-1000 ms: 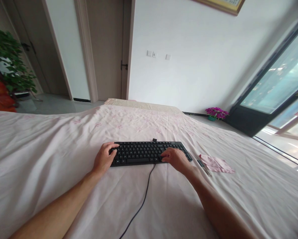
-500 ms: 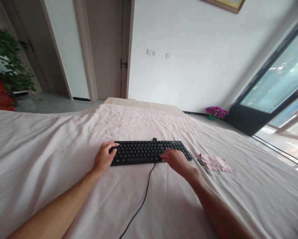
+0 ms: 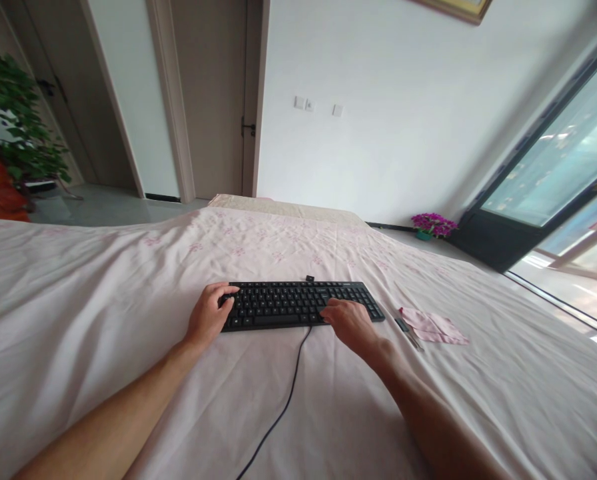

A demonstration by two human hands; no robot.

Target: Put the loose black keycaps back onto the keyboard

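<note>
A black keyboard (image 3: 278, 311) lies flat on a pale pink floral sheet. My left hand (image 3: 210, 312) grips its left end, with thumb and forefinger over the corner keys and the other fingers hidden. On the keys right of the space bar rests my right hand (image 3: 347, 319), its fingertips drawn together. Whether they pinch a key or some small thing is hidden. A dark cable (image 3: 291, 393) runs from under the keyboard's front edge toward me. Behind the back edge sits a small black piece (image 3: 310, 279).
Right of the keyboard lie a folded pink cloth (image 3: 434, 327) and a small dark-headed tool (image 3: 403, 325), perhaps a brush or tweezers, with thin light ends. Creased sheet (image 3: 128, 320) spreads all around. Purple flowers (image 3: 433, 225) stand on the floor by the glass door.
My right wrist has shifted very slightly to the left, its fingertips still on the same area of keys. The left hand and keyboard look unmoved.
</note>
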